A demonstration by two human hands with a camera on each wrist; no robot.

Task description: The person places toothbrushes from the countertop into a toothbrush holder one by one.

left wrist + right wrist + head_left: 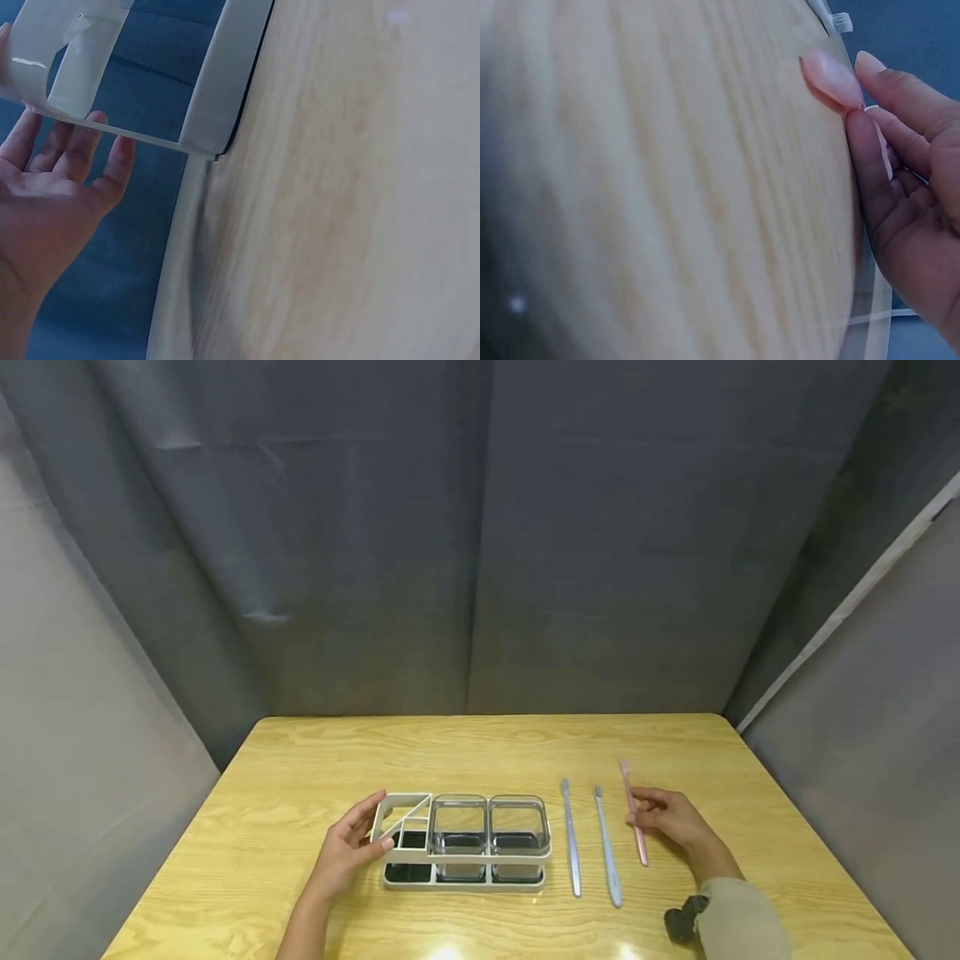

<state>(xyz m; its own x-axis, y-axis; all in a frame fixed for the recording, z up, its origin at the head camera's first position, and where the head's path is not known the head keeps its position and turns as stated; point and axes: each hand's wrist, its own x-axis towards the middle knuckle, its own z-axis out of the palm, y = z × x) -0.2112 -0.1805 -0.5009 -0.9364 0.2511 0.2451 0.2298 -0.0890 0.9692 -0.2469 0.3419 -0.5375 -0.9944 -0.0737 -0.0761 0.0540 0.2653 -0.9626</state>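
A white toothbrush holder (498, 858) with a dark base stands on the table, with two clear square cups (459, 797) in its middle and right slots. My left hand (341, 860) grips the holder's divided left end, thumb at the front corner and fingers toward the back. In the left wrist view, the fingertips of the left hand (52, 195) meet the holder's rim (150, 139). Between thumb and fingers, my right hand (678, 820) pinches a pink toothbrush (641, 846), bristle end pointing away. Its rounded pink handle (832, 79) shows large in the right wrist view.
A lilac-blue toothbrush (572, 852) and a light blue toothbrush (610, 860) lie side by side between the holder and my right hand. Grey curtains (600, 568) enclose the back and sides of the wooden table (247, 860).
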